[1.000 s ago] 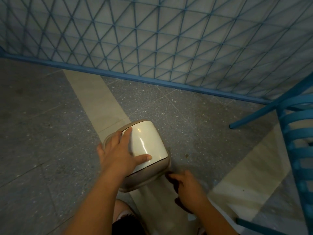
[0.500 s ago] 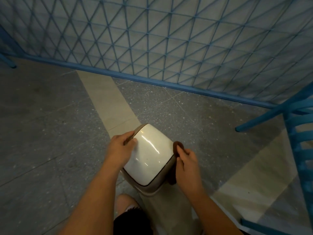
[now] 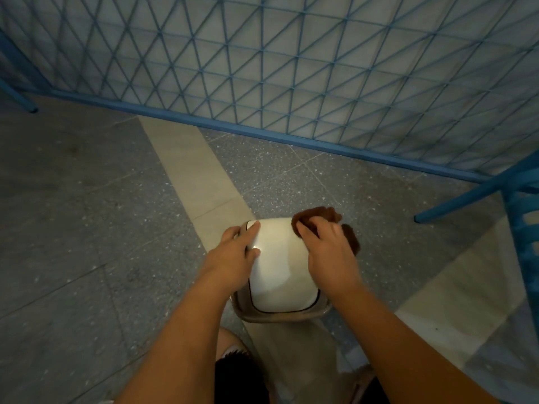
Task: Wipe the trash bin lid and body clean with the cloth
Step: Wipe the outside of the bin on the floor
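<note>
I see a grey speckled terrazzo floor (image 3: pixel 87 228) crossed by pale beige bands (image 3: pixel 192 173). The trash bin (image 3: pixel 280 275) stands on one band. A blue mesh fence (image 3: pixel 291 68) rests its bottom rail on the floor, with blue chair legs (image 3: pixel 455 202) at right.

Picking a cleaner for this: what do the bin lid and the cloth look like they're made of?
Bin lid: probably glossy white plastic, since it shows sharp light reflections. Cloth: brown, soft, bunched fabric, possibly microfibre; the weave is too blurred to tell.
</note>
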Demonstrator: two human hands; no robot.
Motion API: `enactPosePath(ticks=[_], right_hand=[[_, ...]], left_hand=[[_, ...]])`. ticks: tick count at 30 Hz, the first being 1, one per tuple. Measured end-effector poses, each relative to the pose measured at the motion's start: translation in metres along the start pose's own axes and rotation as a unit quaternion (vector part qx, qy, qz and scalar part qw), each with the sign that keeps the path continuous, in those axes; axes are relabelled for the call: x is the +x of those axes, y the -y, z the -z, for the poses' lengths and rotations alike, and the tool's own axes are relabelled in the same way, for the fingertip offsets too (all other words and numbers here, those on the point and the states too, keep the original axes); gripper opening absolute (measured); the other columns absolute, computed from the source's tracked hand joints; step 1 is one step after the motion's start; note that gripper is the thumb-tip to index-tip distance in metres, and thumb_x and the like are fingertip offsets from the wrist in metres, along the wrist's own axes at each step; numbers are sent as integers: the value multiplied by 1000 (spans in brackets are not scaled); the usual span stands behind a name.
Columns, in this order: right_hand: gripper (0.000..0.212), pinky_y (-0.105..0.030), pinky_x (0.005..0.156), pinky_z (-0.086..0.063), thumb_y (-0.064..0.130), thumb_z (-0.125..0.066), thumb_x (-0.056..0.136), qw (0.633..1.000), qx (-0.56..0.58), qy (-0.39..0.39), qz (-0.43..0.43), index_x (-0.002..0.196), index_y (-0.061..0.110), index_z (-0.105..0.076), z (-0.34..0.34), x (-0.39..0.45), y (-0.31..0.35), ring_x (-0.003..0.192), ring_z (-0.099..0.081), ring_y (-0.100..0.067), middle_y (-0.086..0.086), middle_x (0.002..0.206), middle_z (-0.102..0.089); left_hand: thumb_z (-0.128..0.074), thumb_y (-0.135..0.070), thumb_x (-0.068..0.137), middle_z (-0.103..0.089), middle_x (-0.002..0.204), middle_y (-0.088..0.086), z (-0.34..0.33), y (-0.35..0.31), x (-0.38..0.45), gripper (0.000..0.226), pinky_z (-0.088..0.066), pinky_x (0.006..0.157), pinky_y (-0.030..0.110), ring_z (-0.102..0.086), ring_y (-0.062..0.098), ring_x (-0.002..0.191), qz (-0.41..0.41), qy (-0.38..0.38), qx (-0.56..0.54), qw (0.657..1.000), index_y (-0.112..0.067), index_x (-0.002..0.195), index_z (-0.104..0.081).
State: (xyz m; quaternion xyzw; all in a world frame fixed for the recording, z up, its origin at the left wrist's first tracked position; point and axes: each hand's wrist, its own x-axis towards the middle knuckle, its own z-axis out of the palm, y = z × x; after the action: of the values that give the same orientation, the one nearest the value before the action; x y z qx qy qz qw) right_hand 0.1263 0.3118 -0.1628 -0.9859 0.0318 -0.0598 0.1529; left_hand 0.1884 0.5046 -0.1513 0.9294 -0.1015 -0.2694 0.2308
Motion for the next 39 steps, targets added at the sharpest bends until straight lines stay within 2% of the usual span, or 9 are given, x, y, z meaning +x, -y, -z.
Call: enactPosePath(ticks=[5,8,13,23,27,32,34,36,39], right_hand=[[45,-35,79,-51,8,-52,80,999,28,-17,39,123,16,-59,-16,-26,22,97,-51,-26,-8,122,-53],[41,-31,77,-50,16,-46,82,994,84,-9,69,121,18,-58,-24,-38,40,97,-49,-23,-4,123,-46],[35,-27,79,-53,28,-42,91,982,166,47,74,123,29,-55,-43,-58,65,103,-49,-9,5,124,-52],[35,-22,65,-51,18,-61,74,982,101,61,146,109,24,-64,-49,-93,20,91,-52,-16,4,110,-55],[35,-22,66,-47,22,-47,76,995,48,55,63,102,25,-70,-39,-114,-8,87,-55,-17,2,102,-64],[37,-26,87,-42,15,-43,78,991,73,-9,-116,101,13,-73,-36,-125,-35,89,-63,-33,-13,104,-65],[34,-32,92,-39,3,-44,87,951,146,-87,-258,112,6,-68,-23,-113,-36,101,-59,-38,-20,114,-60],[34,-30,95,-35,2,-47,94,896,218,-143,-360,125,7,-58,-7,-99,-36,111,-52,-28,-16,124,-54],[37,-23,95,-33,12,-47,96,877,309,-147,-339,133,14,-51,14,-78,-30,114,-45,-11,-4,127,-50]], left_hand=[[-37,-32,100,-19,155,-3,-4,5,1,50,-40,106,42,-45,28,128,2,-5,-16,1000,-44,148,-24],[-35,-27,100,-20,154,-3,-6,7,3,51,-39,107,42,-45,27,128,-6,-14,-26,1000,-45,147,-26],[-34,-19,98,-19,154,-7,-5,5,2,57,-38,107,39,-44,28,128,1,-15,-6,1000,-47,147,-22],[-28,-26,101,-14,157,-6,-11,5,2,52,-36,109,42,-40,29,132,-21,-23,-26,999,-50,147,-21],[-29,-24,103,-16,157,-3,-17,-5,1,50,-38,105,35,-43,27,129,-32,-28,-53,998,-44,148,-24],[-32,-25,103,-19,155,-4,-24,-10,0,48,-37,104,31,-44,23,127,-37,-29,-88,995,-45,146,-27],[-33,-26,102,-21,154,-3,-26,-12,-1,48,-37,105,32,-45,24,126,-40,-35,-105,993,-47,145,-26],[-36,-27,102,-23,153,-1,-25,-16,-4,52,-34,105,32,-43,24,129,-37,-47,-139,988,-48,146,-18],[-44,-35,99,-17,158,4,-19,-19,-7,70,-26,111,36,-28,24,141,13,-48,-219,974,-34,153,1]])
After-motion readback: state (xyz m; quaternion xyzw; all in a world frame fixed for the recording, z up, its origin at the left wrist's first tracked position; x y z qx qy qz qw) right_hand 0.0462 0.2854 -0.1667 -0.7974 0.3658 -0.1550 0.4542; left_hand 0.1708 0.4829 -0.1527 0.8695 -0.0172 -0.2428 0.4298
